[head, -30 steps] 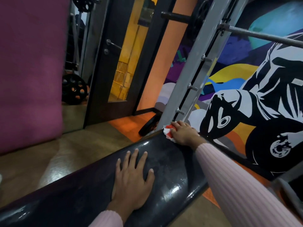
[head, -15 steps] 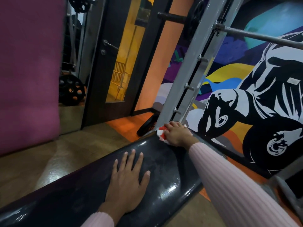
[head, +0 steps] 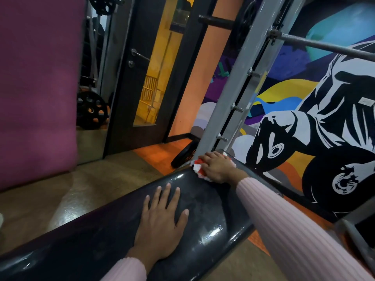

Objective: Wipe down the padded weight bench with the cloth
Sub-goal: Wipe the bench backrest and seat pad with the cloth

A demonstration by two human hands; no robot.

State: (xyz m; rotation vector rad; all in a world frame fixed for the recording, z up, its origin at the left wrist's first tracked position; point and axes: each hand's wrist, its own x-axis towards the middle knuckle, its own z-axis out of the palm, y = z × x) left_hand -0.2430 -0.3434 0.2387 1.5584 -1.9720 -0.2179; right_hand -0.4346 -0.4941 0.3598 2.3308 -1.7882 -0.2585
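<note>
- Pressing flat on the surface (head: pixel 205 201), the left hand (head: pixel 160 222) lies palm down near the middle of the black pad, fingers straight and slightly spread, thumb angled out to the right.
- The left grip is fully open and has hold of nothing; the whole palm and all the fingers touch the pad.
- The left wrist comes up from the lower edge of the view in a pink ribbed sleeve (head: pixel 125 270).
- The right arm stretches out beyond the left hand, its sleeve crossing the pad's right edge and running to the far end of the surface.
- The right hand (head: pixel 218 167) sits knuckles up at that far end, fingers curled downward and pointing left, covering the cloth (head: pixel 196 168).
- The right grip is closed loosely over the cloth, pressing it to the pad; whether the fingers pinch it underneath cannot be told.
- The cloth is red and white, bunched up, peeking out to the left of and beyond the right hand at the pad's far corner.
- The pad beside the left hand shows shiny, wet-looking patches.
- A grey rack post (head: pixel 233 88) rises just beyond the cloth, with a bar (head: pixel 324 46) crossing above and right.
- A mural (head: pixel 304 138) fills the wall right of the post.
</note>
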